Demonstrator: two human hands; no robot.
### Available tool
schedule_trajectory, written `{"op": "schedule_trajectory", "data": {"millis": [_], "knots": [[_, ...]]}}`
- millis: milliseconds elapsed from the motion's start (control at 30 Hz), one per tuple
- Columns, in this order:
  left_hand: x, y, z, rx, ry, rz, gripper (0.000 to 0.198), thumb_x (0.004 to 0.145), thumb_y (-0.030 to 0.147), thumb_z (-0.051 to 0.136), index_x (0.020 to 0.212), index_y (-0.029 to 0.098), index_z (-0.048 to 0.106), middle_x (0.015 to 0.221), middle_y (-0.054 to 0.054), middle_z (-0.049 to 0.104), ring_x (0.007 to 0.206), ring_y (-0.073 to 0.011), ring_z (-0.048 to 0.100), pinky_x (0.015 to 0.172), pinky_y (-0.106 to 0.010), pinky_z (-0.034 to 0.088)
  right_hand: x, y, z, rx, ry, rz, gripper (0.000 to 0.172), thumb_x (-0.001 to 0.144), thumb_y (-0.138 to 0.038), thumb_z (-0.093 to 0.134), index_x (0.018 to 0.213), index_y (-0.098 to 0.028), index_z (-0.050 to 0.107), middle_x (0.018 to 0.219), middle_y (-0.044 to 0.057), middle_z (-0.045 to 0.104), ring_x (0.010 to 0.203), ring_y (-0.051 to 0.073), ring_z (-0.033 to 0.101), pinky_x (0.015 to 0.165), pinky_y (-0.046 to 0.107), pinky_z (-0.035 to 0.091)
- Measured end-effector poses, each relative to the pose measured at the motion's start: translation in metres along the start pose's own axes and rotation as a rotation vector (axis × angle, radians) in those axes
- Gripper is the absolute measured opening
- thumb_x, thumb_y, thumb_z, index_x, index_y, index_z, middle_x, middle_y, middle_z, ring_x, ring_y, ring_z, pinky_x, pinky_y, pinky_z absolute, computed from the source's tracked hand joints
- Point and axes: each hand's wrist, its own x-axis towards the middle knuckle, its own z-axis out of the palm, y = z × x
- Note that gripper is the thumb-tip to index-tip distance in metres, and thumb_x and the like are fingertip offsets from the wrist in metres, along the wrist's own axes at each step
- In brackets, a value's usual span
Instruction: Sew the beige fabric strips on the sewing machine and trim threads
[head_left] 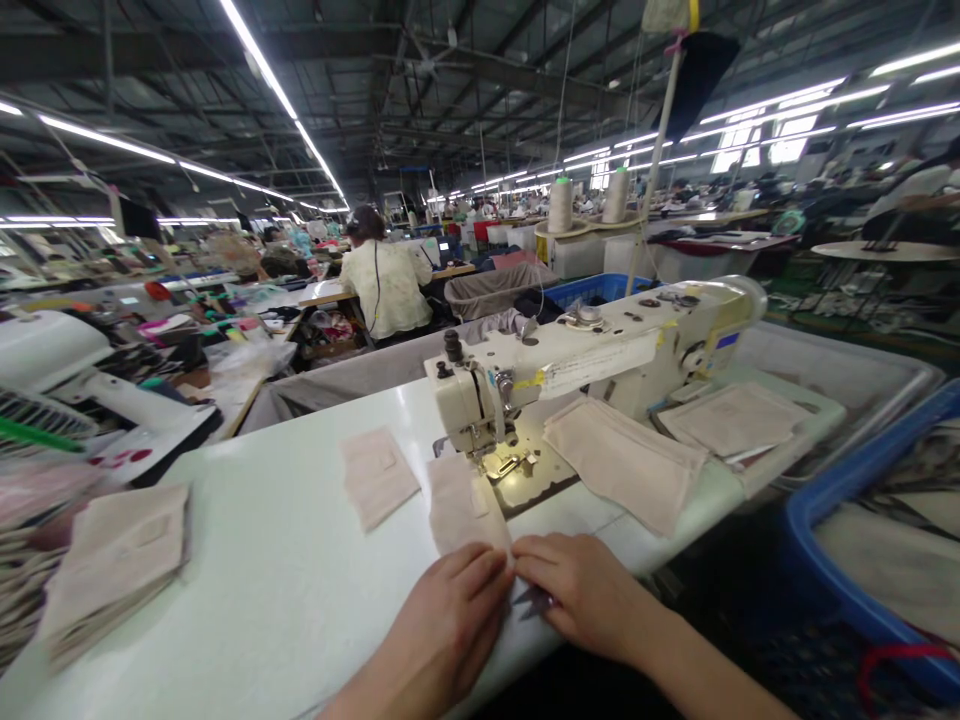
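Observation:
A beige fabric piece [459,500] with a small patch on it lies just left of the sewing machine's needle area [480,455]. My left hand [454,615] is closed on its near edge, fingertips together. My right hand [589,595] pinches the same edge at the corner, its fingertips meeting those of the left. Dark pointed blades, seemingly of thread snips [534,602], stick out from under my right palm; their handle is mostly hidden. Another beige piece with a patch [380,477] lies flat to the left.
Stacked beige panels [626,460] lie right of the needle, with more panels [735,418] behind. A patched stack [116,565] sits at the table's left. A blue basket [806,530] stands at right, a white fan [56,365] at left. A person [386,280] sits ahead.

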Motion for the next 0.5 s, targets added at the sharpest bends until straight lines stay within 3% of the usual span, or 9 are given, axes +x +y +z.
{"op": "schedule_trajectory", "data": {"millis": [500], "knots": [[0.018, -0.034, -0.005, -0.004, -0.004, -0.012, 0.027, 0.096, 0.017, 0.045, 0.115, 0.017, 0.063, 0.108, -0.012, 0.067, 0.104, -0.0237, 0.062, 0.090, -0.039, 0.057, 0.030, 0.017, 0.000, -0.038, 0.088, -0.016, 0.026, 0.081, -0.008, 0.056, 0.102, -0.020, 0.062, 0.110, 0.003, 0.066, 0.097, 0.018, 0.062, 0.081, 0.026, 0.045]]}}
